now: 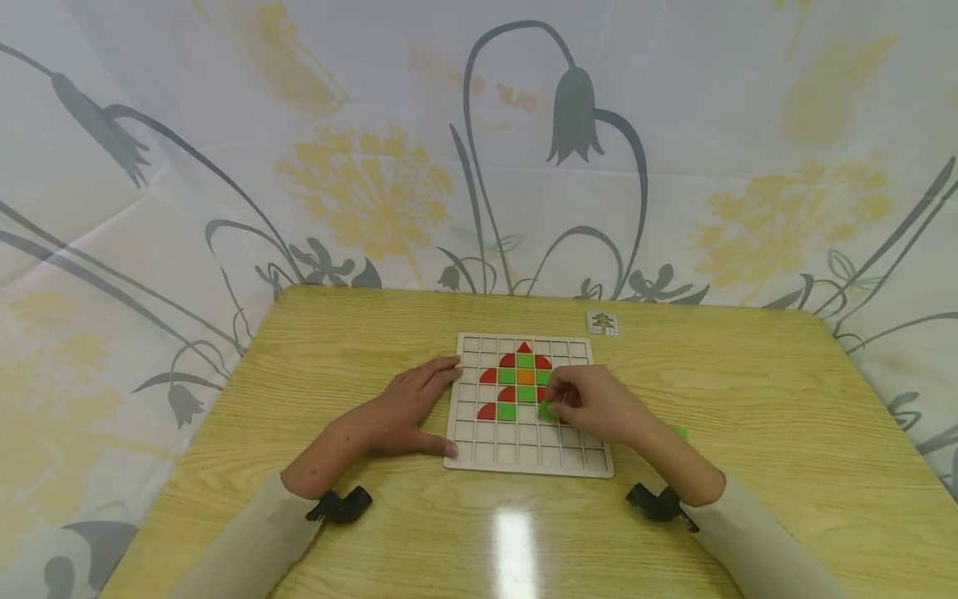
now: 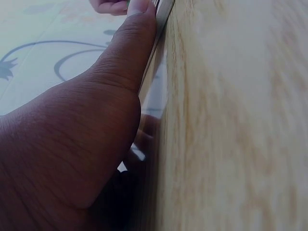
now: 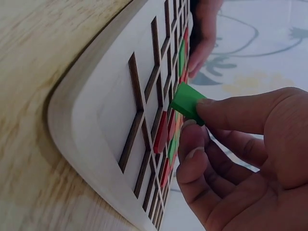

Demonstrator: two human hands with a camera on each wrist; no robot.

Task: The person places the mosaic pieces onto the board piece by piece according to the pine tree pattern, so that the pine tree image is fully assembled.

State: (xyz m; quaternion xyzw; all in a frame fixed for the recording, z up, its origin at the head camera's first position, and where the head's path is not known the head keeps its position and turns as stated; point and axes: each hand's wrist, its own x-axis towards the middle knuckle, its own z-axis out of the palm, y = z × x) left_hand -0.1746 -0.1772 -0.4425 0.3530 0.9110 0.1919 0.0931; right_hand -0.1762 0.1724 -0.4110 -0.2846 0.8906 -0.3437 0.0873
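Observation:
A pale wooden grid board (image 1: 479,454) lies on the table, its square cells edged by thin ridges. Set in it is a pattern of green squares (image 1: 506,412), red rounded tiles (image 1: 487,412), an orange square (image 1: 525,377) and a red triangle (image 1: 524,348) at the top. My right hand (image 1: 599,403) pinches a green square tile (image 3: 188,102) between thumb and fingers, tilted close over the lower rows, and hides part of the pattern's right side. Along the board's left edge rests my left hand (image 1: 404,412), thumb spread from extended fingers, thumb tip at the lower left.
Behind the board, to the right, lies a small card (image 1: 602,323) printed with a tile pattern. A green piece (image 1: 679,431) shows partly beyond my right wrist on the wooden table (image 1: 359,341). A flower-printed curtain (image 1: 419,100) hangs along the far edge.

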